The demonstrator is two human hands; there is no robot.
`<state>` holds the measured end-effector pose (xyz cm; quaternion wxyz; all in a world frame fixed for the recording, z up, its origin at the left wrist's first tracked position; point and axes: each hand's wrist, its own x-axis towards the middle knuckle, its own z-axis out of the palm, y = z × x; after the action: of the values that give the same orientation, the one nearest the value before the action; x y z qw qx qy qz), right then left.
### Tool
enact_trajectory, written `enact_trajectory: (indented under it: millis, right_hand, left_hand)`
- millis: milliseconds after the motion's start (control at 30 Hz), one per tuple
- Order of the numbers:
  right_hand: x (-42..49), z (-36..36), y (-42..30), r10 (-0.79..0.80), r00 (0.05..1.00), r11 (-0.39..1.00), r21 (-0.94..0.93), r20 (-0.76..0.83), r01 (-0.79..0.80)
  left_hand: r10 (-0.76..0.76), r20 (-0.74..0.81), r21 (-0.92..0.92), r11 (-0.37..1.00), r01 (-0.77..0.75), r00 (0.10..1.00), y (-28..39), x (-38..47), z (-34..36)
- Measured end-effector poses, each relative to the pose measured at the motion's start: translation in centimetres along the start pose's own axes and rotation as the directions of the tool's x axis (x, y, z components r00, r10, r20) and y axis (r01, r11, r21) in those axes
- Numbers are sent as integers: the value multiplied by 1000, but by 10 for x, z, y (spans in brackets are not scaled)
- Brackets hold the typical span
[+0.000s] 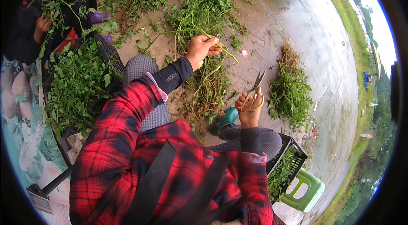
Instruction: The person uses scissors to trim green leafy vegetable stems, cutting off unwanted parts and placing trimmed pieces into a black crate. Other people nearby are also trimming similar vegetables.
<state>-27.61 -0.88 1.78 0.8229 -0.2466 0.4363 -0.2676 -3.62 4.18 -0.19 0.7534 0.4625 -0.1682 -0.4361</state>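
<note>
My left hand (201,49) pinches a long green plant stem (230,56) between thumb and fingers. The cut-looking end points right, and thinner leafless branches trail off to the left. Lower and to the right, my right hand (250,113) grips a pair of scissors (258,80) by pale looped handles, blades upward and slightly parted. The blades are apart from the stem. Under and beyond my left hand spreads a pile of leafy green vines (204,11). A heap of stems with brown roots (208,94) lies on the ground between my knees.
At left, a black crate holds leafy cuttings (83,81); beside it a person's hands (43,25) hold a vine. A rooted bundle (290,87) lies on the wet concrete (331,81) at right. Near my right knee stand another black crate (295,154) with greens and a green plastic stool (307,193).
</note>
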Motion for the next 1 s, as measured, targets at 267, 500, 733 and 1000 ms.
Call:
enact_trajectory:
  millis: [267,500,733,1000]
  right_hand:
    - [0,15,0,-481,873,725,-525,78,446]
    - [12,23,26,-431,892,714,-552,139,431]
    - [22,15,25,-422,905,769,-505,61,392]
    - [16,-1,16,-349,936,758,-576,40,307]
  left_hand:
    - [-94,221,347,938,12,971,-16,-17,20]
    - [-180,312,458,889,19,933,-31,-35,34]
    - [-239,316,190,964,186,918,-22,-34,30]
    - [-264,215,-504,795,339,940,-8,9,-6]
